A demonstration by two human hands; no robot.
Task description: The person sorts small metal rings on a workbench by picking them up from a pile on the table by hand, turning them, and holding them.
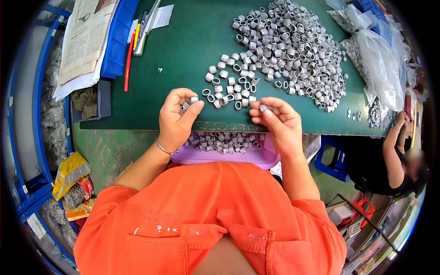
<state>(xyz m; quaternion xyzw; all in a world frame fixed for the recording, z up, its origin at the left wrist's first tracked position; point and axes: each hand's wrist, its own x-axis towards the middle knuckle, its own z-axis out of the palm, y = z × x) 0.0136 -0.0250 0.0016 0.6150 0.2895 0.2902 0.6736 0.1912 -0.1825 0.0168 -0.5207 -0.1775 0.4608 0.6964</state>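
My left hand [178,115] is closed around a few small grey metal rings [186,105] near the table's front edge. Between the thumb and fingers of my right hand [280,120] is a single metal ring [263,108]. Just beyond both hands lies a loose group of similar rings [230,81], some upright and some on their sides. Behind it, a large heap of rings [293,46] spreads over the green table [183,55]. Below the table edge, a purple basket [268,158] in front of my body holds many more rings [224,141].
Newspaper and papers [87,41] lie over a blue bin [120,39] at the left, beside a red pen [129,64]. Plastic bags [378,55] of parts stand at the right. Another person [389,156] sits at the right end. Blue shelving [39,105] lines the left.
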